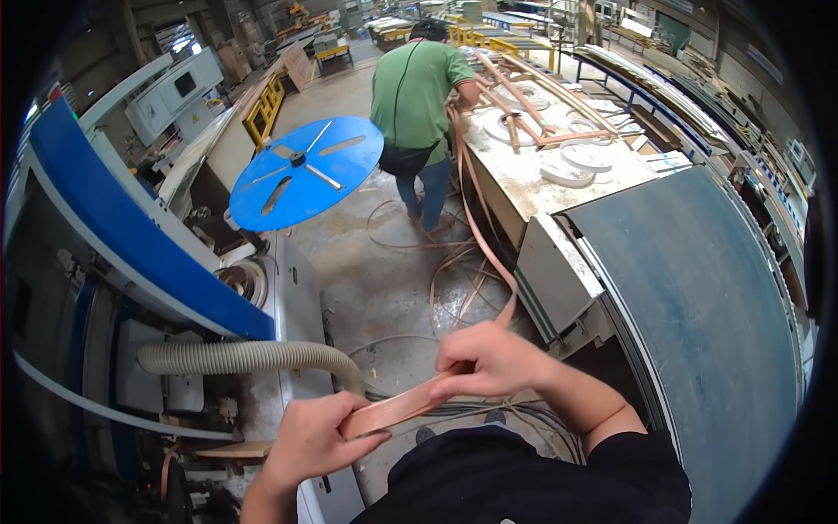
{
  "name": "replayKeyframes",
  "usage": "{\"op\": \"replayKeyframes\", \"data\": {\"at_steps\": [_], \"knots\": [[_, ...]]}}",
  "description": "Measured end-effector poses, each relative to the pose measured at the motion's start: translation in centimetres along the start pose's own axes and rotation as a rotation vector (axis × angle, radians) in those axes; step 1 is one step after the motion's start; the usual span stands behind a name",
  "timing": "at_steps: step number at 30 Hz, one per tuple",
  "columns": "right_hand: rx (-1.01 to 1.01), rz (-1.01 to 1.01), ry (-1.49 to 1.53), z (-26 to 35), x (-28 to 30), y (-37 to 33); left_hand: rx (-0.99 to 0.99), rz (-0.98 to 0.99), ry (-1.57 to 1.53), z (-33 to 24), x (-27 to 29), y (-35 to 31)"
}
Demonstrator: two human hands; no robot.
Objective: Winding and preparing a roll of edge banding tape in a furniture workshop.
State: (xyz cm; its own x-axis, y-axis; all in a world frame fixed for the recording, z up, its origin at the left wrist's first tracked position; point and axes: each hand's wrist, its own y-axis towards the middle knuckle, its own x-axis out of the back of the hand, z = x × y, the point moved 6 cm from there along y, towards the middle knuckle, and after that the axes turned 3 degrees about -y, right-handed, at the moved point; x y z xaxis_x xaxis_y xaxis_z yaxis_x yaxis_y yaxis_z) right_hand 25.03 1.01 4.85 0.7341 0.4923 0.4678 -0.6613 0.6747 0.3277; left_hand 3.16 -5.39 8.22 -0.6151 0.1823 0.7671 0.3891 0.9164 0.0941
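Observation:
A pinkish-brown strip of edge banding (397, 410) stretches between my two hands in front of my body. My left hand (316, 437) is closed on its lower left end, thumb below and fingers above. Higher and to the right, my right hand (489, 360) pinches the strip with curled fingers. Beyond that hand, similar banding (482, 237) runs up and away, along the side of the workbench, toward a person in a green shirt (415, 96). Whether it is one unbroken piece with the part I hold is hidden behind my right hand.
The bench (497, 166) bears white band rolls (587, 157), a hammer (511, 129) and wooden strips. At left are a blue slotted disc (305, 170) and a grey hose (253, 355). A dark conveyor belt (690, 288) lies right. Loose banding and cables (524, 415) cross the floor.

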Motion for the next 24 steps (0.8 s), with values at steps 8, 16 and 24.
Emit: {"op": "replayKeyframes", "data": {"at_steps": [8, 16, 24], "knots": [[-0.219, 0.012, 0.063, -1.4, 1.7, 1.3, -0.067, -0.02, 0.157, -0.3, 1.0, 2.2], [-0.185, 0.021, 0.052, -2.0, 1.2, 1.9, -0.067, -0.048, 0.177, 0.5, 1.1, 1.7], [-0.312, 0.053, 0.153, -3.2, 0.8, 2.1, -0.056, -0.107, 0.137, 1.2, 1.6, 1.2]]}}
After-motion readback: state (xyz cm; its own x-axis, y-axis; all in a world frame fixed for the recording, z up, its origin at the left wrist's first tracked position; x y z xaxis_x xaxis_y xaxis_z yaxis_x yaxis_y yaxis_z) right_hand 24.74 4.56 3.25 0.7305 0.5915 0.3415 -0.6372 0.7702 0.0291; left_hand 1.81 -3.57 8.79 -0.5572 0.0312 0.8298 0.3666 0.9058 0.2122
